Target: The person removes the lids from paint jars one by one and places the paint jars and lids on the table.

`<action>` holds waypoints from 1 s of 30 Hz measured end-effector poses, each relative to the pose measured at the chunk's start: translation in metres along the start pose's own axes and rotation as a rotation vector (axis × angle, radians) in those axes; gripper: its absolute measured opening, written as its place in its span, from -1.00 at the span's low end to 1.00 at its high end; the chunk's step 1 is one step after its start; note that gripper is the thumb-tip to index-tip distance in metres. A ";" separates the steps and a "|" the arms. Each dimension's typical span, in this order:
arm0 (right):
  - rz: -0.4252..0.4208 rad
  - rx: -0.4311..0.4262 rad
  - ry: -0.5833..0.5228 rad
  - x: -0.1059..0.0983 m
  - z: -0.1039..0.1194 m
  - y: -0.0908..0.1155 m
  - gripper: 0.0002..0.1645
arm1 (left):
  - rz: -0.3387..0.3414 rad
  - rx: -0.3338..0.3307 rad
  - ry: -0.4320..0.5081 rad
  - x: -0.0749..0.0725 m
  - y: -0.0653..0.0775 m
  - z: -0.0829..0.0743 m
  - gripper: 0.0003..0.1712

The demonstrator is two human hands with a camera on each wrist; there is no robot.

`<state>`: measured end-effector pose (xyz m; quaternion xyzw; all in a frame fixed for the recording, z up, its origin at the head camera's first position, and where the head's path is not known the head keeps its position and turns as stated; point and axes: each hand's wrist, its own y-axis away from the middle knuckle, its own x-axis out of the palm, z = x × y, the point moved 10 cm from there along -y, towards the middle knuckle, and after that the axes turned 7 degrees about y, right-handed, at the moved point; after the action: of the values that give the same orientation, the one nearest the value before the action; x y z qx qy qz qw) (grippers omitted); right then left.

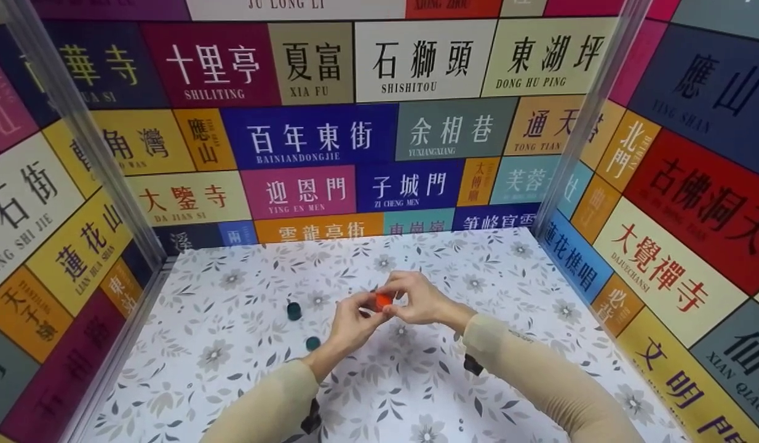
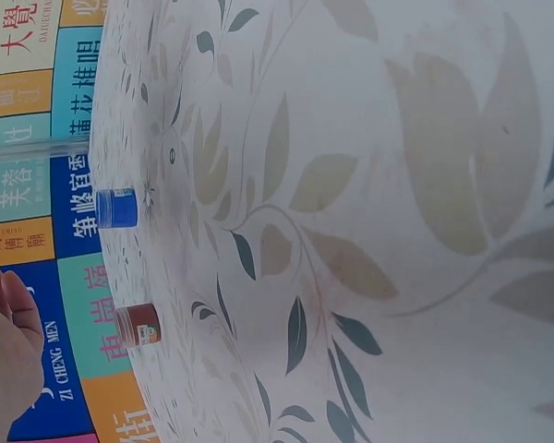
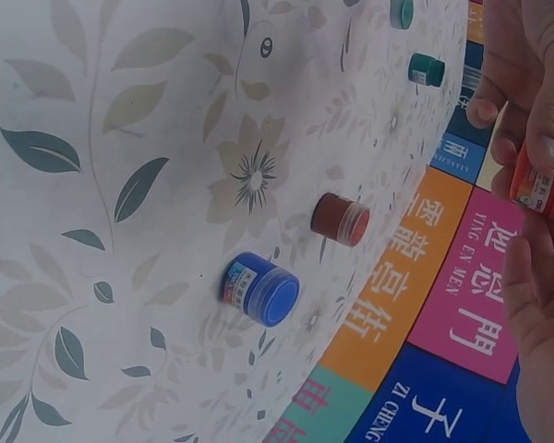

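Observation:
Both hands meet over the middle of the table around a small orange-red paint jar (image 1: 384, 301). My left hand (image 1: 357, 317) grips it from the left with thumb and fingers. From the right, the thumb and fingertips of my right hand (image 1: 418, 298) pinch it. A printed label shows on this jar (image 3: 535, 189) in the right wrist view; fingers cover much of it, and I cannot tell whether its lid is on. In the left wrist view, part of my left hand (image 2: 9, 341) shows at the left edge.
Two dark green jars (image 1: 294, 311) (image 1: 313, 343) stand left of the hands. A blue jar (image 3: 260, 289) and a brown jar (image 3: 340, 219) stand on the floral tabletop (image 1: 232, 369); the head view does not show them. Walls with coloured sign panels (image 1: 309, 136) enclose the table's back and sides.

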<state>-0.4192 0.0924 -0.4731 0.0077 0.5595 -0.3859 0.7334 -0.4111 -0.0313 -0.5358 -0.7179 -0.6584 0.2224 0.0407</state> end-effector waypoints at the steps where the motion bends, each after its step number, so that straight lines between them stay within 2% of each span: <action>1: -0.007 -0.009 -0.006 -0.001 0.000 0.000 -0.57 | 0.000 0.002 0.002 0.000 0.000 -0.001 -0.74; 6: -0.030 -0.035 -0.027 -0.005 0.001 0.001 -0.57 | -0.007 0.000 0.020 0.000 0.000 -0.001 -0.75; 12: -0.022 0.017 -0.053 -0.006 -0.003 0.001 -0.53 | -0.025 0.012 0.003 -0.002 -0.001 -0.002 -0.71; 16: -0.047 0.049 -0.069 -0.010 -0.008 0.002 -0.38 | -0.033 -0.012 -0.003 -0.003 -0.003 -0.003 -0.67; 21: -0.125 0.089 -0.028 -0.019 -0.013 0.003 -0.15 | -0.047 -0.027 -0.018 -0.005 -0.007 -0.006 -0.61; 23: -0.154 0.127 -0.009 -0.022 -0.016 0.004 -0.20 | -0.050 -0.027 -0.019 -0.006 -0.008 -0.007 -0.58; 26: -0.178 0.186 0.018 -0.024 -0.018 0.006 -0.39 | -0.054 -0.028 -0.011 -0.007 -0.009 -0.008 -0.60; 30: -0.186 0.222 0.030 -0.023 -0.018 0.006 -0.54 | -0.059 -0.033 0.002 -0.007 -0.010 -0.009 -0.66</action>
<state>-0.4319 0.1177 -0.4631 0.0425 0.5225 -0.5115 0.6809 -0.4169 -0.0350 -0.5226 -0.6988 -0.6830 0.2097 0.0362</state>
